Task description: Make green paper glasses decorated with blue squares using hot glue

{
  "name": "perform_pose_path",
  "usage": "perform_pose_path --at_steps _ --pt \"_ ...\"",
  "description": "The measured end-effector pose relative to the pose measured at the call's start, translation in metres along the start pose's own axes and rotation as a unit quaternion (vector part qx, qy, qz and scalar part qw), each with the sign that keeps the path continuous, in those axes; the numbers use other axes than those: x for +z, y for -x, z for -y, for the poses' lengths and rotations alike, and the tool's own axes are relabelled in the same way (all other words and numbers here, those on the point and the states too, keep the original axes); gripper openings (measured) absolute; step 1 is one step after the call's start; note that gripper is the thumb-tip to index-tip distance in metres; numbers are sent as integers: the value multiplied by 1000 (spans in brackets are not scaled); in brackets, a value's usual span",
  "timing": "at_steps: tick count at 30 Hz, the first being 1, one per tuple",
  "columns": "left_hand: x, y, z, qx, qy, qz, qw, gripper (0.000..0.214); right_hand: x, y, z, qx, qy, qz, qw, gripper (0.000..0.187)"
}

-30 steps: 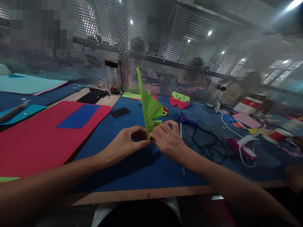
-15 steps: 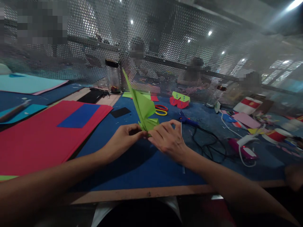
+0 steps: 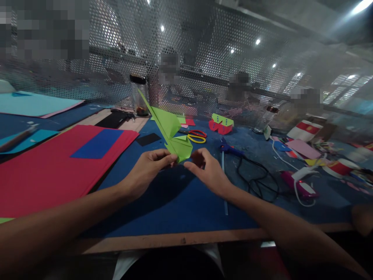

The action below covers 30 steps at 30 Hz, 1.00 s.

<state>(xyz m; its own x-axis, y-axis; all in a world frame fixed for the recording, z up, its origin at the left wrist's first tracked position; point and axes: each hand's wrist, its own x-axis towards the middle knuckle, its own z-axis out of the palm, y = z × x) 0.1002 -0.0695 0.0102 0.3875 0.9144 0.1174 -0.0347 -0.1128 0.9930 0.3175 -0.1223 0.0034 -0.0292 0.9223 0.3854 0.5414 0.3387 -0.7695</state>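
Note:
A folded piece of lime-green paper, with a long pointed tip up to the left and a rounded fold at the bottom, is held above the blue tabletop. My left hand pinches its lower left edge between thumb and fingers. Just right of the fold, my right hand is curved with thumb and fingers apart, holding nothing; whether a fingertip touches the paper I cannot tell. Behind the paper lie scissors with red and yellow handles. A blue glue gun with a dark cord rests to the right.
Red sheets with a blue paper rectangle cover the left side. A black-lidded jar stands before the perforated metal screen. To the right are a pink device, cords and paper scraps. People sit beyond the screen.
My right hand has let go of the green paper and moved slightly right, its fingers opening. The paper has tilted further left in my left hand, showing its lower fold.

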Motion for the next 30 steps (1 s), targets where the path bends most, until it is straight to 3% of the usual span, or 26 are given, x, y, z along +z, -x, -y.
perform_pose_path --at_steps 3,5,30 --pt "1 3 -1 2 -5 12 1000 33 1 -2 5 18 -53 97 994 45" --pt "2 4 -1 -2 -13 23 1000 32 2 -2 7 16 -71 119 990 47" --pt "4 4 -1 12 -54 46 997 36 6 -3 6 55 -127 123 983 45"
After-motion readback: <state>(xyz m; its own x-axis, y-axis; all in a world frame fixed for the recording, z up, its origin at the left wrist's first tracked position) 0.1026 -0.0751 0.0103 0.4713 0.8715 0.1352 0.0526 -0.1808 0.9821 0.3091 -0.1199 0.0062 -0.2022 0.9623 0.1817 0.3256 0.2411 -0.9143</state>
